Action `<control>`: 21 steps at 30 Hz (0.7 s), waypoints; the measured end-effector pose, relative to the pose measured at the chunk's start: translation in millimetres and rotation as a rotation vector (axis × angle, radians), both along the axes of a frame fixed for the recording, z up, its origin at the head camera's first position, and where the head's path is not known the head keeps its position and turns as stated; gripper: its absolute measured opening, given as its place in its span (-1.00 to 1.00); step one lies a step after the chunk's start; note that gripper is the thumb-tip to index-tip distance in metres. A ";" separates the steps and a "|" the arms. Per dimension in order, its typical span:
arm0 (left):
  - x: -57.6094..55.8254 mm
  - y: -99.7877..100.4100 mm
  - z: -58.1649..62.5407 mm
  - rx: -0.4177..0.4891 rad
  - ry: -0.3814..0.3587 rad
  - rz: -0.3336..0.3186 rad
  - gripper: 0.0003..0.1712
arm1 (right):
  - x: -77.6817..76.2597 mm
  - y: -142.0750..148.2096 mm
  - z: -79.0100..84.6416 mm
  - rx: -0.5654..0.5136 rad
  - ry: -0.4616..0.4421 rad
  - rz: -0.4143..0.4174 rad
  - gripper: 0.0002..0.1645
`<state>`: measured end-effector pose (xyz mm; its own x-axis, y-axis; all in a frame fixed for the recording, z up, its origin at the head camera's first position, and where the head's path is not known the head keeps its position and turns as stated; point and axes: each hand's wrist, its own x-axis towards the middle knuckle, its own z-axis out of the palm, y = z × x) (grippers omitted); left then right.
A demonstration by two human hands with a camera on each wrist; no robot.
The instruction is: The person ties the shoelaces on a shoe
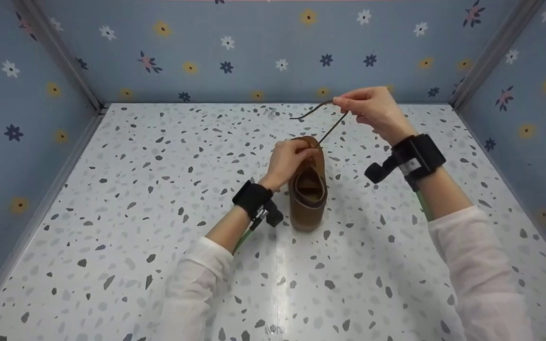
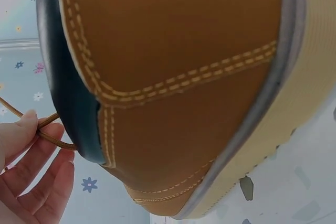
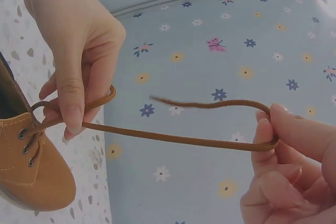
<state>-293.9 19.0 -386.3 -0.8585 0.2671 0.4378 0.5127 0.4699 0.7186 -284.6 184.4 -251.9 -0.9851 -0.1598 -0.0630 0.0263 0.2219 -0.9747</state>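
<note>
Right wrist: the brown lace (image 3: 178, 139), threaded through the shoe (image 3: 44, 179), is pinched in the grips of the left hand (image 3: 79, 45) and right hand (image 3: 294, 177).

Brown stitched shoe (image 1: 304, 214) is set upright on speckled surface (image 1: 126, 213), toe pointed away from person | brown lace (image 3: 178, 138) is threaded through eyelets, pinched by left hand (image 1: 285, 162), stretched to right hand (image 1: 375, 110), there pinched and folded back, 1 tip left loose

Shoe (image 1: 307, 210) on the table (image 1: 135, 208), wall (image 1: 268, 42) behind it
</note>
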 end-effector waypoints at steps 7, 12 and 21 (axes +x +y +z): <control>-5.4 -1.6 -6.8 0.075 0.015 -0.046 -0.77 | 7.1 2.6 -1.2 0.048 0.085 0.065 -0.63; -6.9 -4.9 -8.2 0.105 0.044 -0.087 -0.83 | 3.9 9.6 -9.4 0.027 0.125 0.124 -0.65; -9.1 -7.6 -8.7 0.116 0.020 -0.128 -0.83 | 10.4 17.9 -8.7 0.133 0.205 0.196 -0.70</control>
